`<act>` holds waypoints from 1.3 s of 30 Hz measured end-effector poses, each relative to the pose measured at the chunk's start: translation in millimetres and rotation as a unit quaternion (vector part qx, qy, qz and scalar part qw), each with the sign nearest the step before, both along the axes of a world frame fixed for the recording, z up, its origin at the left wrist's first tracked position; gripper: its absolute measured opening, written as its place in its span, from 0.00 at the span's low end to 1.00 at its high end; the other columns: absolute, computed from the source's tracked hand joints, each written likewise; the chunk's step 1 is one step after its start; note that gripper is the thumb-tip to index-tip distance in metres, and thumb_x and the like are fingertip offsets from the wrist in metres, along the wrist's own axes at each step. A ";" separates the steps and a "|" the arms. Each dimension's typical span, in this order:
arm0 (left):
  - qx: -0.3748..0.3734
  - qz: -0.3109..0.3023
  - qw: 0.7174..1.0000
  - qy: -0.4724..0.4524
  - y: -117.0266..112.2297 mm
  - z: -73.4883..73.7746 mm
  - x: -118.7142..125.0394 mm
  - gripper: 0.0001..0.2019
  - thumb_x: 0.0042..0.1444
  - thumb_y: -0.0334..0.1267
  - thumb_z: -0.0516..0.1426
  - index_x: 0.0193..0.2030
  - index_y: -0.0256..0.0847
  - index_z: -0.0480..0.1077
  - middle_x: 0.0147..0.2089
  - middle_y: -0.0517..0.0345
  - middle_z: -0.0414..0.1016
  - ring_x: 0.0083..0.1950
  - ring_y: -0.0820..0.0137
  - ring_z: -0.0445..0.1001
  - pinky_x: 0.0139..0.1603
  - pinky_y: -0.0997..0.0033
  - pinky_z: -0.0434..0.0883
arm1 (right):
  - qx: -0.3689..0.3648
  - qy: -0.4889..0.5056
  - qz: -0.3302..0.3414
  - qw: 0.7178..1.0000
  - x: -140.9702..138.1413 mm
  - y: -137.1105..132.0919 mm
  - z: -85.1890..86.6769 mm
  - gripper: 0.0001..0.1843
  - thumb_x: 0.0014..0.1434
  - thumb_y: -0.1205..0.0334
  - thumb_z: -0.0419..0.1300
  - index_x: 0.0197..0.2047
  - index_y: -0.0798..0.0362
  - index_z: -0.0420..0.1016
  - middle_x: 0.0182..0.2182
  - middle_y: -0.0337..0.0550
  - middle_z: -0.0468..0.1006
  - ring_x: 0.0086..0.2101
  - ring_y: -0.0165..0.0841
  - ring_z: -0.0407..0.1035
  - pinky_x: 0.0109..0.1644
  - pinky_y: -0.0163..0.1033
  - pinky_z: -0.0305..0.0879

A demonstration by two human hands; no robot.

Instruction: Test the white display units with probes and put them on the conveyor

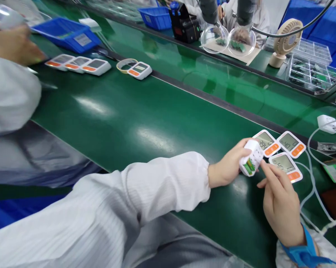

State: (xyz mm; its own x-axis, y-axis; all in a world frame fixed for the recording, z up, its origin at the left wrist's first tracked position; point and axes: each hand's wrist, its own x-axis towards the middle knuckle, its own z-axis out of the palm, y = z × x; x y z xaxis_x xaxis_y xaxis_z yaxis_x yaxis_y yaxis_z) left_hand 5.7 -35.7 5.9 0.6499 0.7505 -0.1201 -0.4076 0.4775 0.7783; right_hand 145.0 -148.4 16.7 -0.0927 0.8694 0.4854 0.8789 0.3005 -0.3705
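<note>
Glossy green worktop (181, 108), blue crates (314, 22) beyond

3 displays (285, 143) on bench (162, 111), R of L hand (229, 163).

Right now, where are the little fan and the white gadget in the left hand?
Little fan (289, 36): head view, on its round grille.
White gadget (255, 153): head view, on its white casing.

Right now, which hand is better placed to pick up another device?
Probably the right hand: it is close to the three nearest devices and seems to grip nothing; the left hand holds the open device.
</note>
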 end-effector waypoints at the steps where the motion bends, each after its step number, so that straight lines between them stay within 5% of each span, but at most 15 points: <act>1: -0.016 -0.013 1.000 -0.015 -6.4 0.0 0.4 0.26 0.54 0.45 0.55 0.59 0.40 0.59 0.50 0.49 0.72 0.39 0.66 0.73 0.38 0.67 0.72 | 0.006 -0.001 -0.002 1.000 -0.7 0.3 1.0 0.22 0.74 0.69 0.47 0.66 0.49 0.67 0.53 0.48 0.75 0.39 0.34 0.76 0.44 0.37 0.73; 3: -0.013 -0.039 0.999 -0.016 -13.2 2.2 -2.5 0.25 0.55 0.46 0.58 0.57 0.39 0.62 0.50 0.49 0.71 0.42 0.68 0.71 0.41 0.69 0.70 | 0.028 0.002 -0.018 0.999 -2.4 1.2 3.0 0.15 0.74 0.65 0.53 0.60 0.50 0.72 0.47 0.46 0.77 0.42 0.36 0.75 0.47 0.38 0.72; 7: 0.043 -0.077 0.996 0.023 -12.1 10.2 -12.0 0.25 0.59 0.52 0.59 0.57 0.40 0.65 0.50 0.50 0.68 0.43 0.67 0.70 0.42 0.69 0.68 | 0.042 0.044 -0.028 0.998 -4.0 2.9 7.8 0.03 0.73 0.62 0.59 0.45 0.50 0.74 0.35 0.37 0.75 0.30 0.30 0.69 0.38 0.34 0.67; 15: 0.227 -0.077 0.966 0.098 -12.5 10.3 -17.0 0.23 0.65 0.52 0.54 0.60 0.39 0.63 0.39 0.57 0.65 0.34 0.71 0.62 0.35 0.71 0.62 | 0.018 0.037 -0.085 0.996 -1.9 1.7 8.1 0.11 0.75 0.57 0.56 0.40 0.52 0.71 0.34 0.40 0.73 0.30 0.33 0.67 0.35 0.36 0.63; 39: 0.233 -0.105 0.963 0.082 -12.4 11.8 -17.9 0.22 0.68 0.53 0.50 0.59 0.39 0.65 0.43 0.54 0.66 0.38 0.70 0.62 0.41 0.68 0.63 | -0.016 0.068 -0.039 0.997 -0.1 2.2 5.7 0.09 0.75 0.60 0.54 0.40 0.51 0.68 0.34 0.37 0.71 0.32 0.32 0.66 0.38 0.37 0.61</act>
State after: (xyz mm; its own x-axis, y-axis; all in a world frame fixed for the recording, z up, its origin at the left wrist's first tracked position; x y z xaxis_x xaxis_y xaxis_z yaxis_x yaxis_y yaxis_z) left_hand -12.3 -48.1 17.7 0.7942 0.6018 0.0846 -0.1939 0.1190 0.9738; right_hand 144.9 -146.2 22.4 0.0403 0.8866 0.4608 0.8397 0.2199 -0.4966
